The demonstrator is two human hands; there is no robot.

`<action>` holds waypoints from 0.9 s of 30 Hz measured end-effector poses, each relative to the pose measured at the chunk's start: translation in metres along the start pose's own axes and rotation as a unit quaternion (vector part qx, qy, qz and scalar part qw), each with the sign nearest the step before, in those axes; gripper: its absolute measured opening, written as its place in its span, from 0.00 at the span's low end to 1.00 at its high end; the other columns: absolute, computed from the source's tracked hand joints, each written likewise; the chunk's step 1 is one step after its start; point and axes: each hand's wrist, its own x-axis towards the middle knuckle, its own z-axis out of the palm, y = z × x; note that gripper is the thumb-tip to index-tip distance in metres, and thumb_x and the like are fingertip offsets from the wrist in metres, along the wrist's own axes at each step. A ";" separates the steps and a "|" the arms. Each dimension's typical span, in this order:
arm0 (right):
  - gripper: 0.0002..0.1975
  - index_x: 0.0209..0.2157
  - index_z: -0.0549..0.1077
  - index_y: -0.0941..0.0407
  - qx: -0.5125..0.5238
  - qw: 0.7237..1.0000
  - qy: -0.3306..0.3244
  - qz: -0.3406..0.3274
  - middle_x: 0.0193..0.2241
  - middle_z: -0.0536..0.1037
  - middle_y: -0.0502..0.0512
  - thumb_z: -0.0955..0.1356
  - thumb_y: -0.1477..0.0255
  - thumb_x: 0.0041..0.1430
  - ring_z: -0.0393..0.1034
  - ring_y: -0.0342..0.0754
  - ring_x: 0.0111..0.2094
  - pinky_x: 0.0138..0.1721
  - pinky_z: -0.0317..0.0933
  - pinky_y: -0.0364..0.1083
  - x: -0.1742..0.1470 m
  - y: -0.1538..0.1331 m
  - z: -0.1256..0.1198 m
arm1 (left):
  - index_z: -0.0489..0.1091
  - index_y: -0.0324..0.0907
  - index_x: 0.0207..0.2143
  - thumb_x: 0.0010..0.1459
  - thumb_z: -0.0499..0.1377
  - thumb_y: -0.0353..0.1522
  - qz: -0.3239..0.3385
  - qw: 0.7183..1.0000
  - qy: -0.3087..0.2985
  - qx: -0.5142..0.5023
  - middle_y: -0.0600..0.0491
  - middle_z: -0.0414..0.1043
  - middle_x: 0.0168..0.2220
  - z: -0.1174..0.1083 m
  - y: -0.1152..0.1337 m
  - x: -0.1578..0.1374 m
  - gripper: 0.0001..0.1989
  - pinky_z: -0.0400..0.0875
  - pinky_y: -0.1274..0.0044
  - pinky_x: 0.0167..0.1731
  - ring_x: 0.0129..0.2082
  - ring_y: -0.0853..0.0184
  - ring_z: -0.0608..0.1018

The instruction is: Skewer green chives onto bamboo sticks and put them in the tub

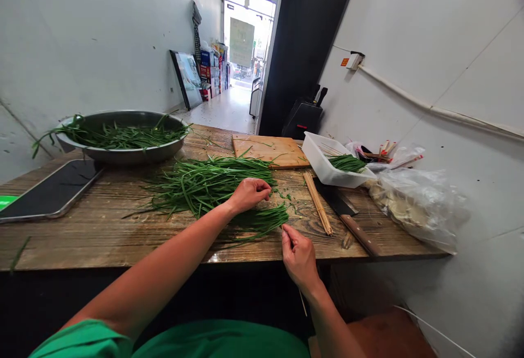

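Observation:
A pile of long green garlic chives [204, 180] lies on the wooden table, with a smaller aligned bunch [266, 220] at its near side. My left hand [250, 194] is over the chives, its fingers curled into a pinch; what they hold, if anything, is too small to make out. Close to the cut ends of the near bunch, my right hand [299, 254] grips a thin bamboo skewer [302, 302]. The skewer's tip shows at my fingertips and its long end hangs below my hand. To the right lies a bundle of bamboo skewers [317, 203].
A metal basin [139, 156] of chives stands left, behind a dark tablet-like slab [53, 189]. At the back is a cutting board [270, 150]. A cleaver [360, 233], a white plastic tub [323, 164] with skewered chives and a plastic bag [413, 205] are right.

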 end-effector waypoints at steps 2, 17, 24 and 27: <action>0.16 0.40 0.73 0.60 -0.001 1.000 0.001 -0.002 0.33 0.78 0.59 0.58 0.71 0.57 0.73 0.48 0.30 0.31 0.65 0.42 0.000 0.000 0.000 | 0.72 0.37 0.29 0.48 0.52 0.34 0.000 1.000 -0.004 0.001 0.54 0.73 0.23 0.000 0.000 0.000 0.12 0.61 0.83 0.22 0.22 0.73 0.70; 0.16 0.39 0.74 0.59 -0.002 1.000 0.003 -0.002 0.33 0.78 0.59 0.58 0.71 0.57 0.73 0.48 0.31 0.30 0.65 0.42 0.000 0.000 0.000 | 0.73 0.36 0.29 0.48 0.52 0.34 -0.002 1.000 -0.010 0.003 0.55 0.73 0.22 0.000 -0.001 0.000 0.13 0.57 0.84 0.18 0.18 0.75 0.66; 0.16 0.40 0.73 0.60 -0.003 1.000 0.000 0.003 0.34 0.78 0.59 0.58 0.72 0.58 0.73 0.48 0.31 0.30 0.64 0.42 0.000 -0.001 0.000 | 0.74 0.37 0.28 0.49 0.53 0.33 0.010 1.000 -0.011 0.022 0.55 0.74 0.23 0.000 0.000 -0.001 0.12 0.58 0.84 0.21 0.21 0.74 0.69; 0.16 0.40 0.73 0.60 -0.004 1.000 -0.001 0.006 0.34 0.78 0.59 0.58 0.72 0.58 0.73 0.48 0.32 0.31 0.64 0.42 0.001 -0.001 0.000 | 0.75 0.37 0.29 0.48 0.54 0.34 0.009 1.000 -0.021 0.021 0.55 0.74 0.23 0.000 0.000 -0.001 0.12 0.60 0.84 0.23 0.22 0.73 0.70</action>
